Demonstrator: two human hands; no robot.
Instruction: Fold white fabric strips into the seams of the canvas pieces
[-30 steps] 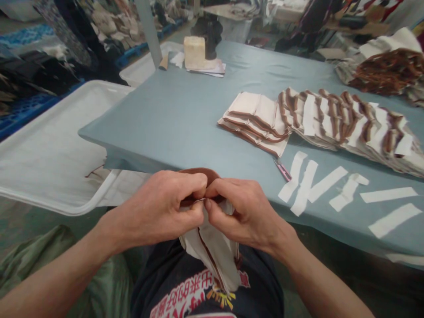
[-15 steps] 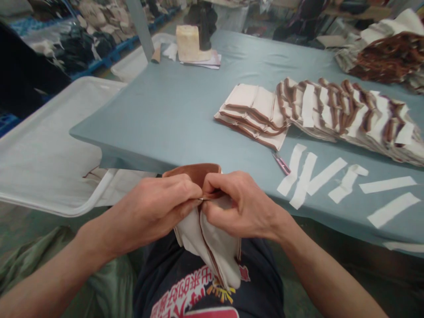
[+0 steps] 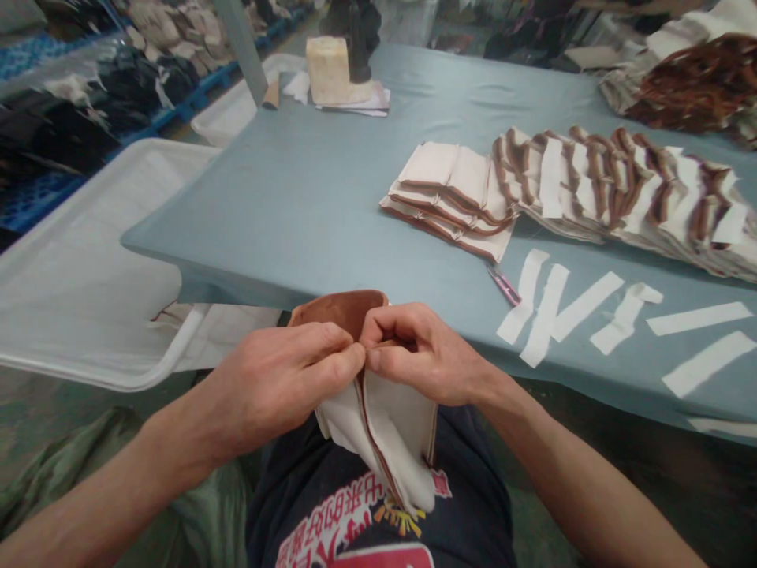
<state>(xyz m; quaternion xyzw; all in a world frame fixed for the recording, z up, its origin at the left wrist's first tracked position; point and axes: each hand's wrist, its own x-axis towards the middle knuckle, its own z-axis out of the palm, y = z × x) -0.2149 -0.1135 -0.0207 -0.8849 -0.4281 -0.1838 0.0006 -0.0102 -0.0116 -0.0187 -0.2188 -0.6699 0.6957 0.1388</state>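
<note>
Between my hands, over my lap and against the table edge, is a cream fabric pouch (image 3: 405,414) with brown seam edging and a brown lining at its open top. My left hand (image 3: 289,367) is closed, thumb and fingers pinching the pouch's edge at the seam. Right beside it, my right hand (image 3: 417,351) pinches the same edge from the other side. The fingertips of both hands almost meet, and they hide whatever small detail lies between them. Below the fingers the brown-edged seam runs down the front of the pouch.
On the blue-covered table (image 3: 284,197) lie stacked cream pouches (image 3: 449,197), a long overlapping row (image 3: 620,189), small purple thread snips (image 3: 505,285) and several white strips (image 3: 585,306). A white bin (image 3: 118,260) stands at left. A brown-and-cream heap (image 3: 698,79) sits at far right.
The thumbs have come up over the pouch's edge, and the small shiny bit seen between the fingertips is now covered. Both hands remain at the same seam. The view has shifted slightly.
</note>
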